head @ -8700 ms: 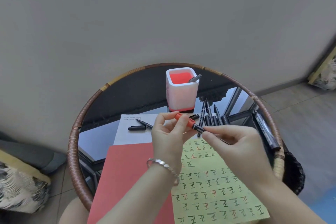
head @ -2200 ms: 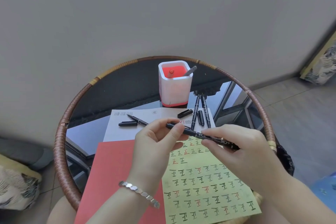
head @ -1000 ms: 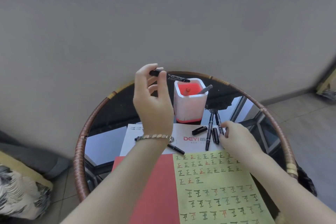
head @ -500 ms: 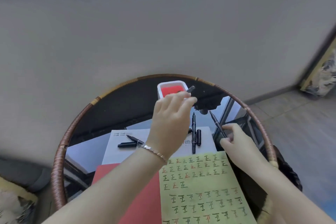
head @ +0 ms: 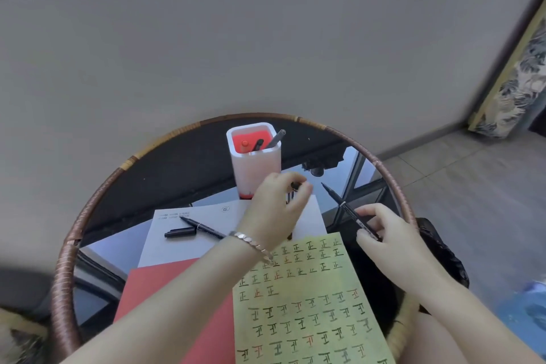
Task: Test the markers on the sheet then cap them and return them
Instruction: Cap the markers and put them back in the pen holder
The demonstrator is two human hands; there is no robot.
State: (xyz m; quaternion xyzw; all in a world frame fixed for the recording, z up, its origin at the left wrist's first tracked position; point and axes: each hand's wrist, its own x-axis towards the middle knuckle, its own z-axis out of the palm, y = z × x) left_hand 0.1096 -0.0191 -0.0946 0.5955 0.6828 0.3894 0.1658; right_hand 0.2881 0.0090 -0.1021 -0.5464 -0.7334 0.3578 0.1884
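My right hand (head: 384, 233) is shut on an uncapped black marker (head: 344, 208), its tip pointing up and left above the glass. My left hand (head: 274, 210) is lowered over the white sheet (head: 236, 216), just in front of the pen holder. Its fingertips pinch a small dark thing that looks like a black cap (head: 295, 186), and the hand covers the other markers lying there. The white pen holder (head: 255, 168) with a red inside holds a red marker, a black marker and a grey pen. The yellow-green test sheet (head: 307, 304) carries several rows of marks.
Another uncapped black marker (head: 204, 229) and its loose cap (head: 180, 233) lie on the left of the white sheet. A red sheet (head: 177, 289) lies under my left forearm. The round glass table has a woven rim (head: 63, 275). A wall stands close behind.
My left hand put the capped black marker into the holder and came down to the white sheet. My right hand picked an uncapped marker up off the sheet.
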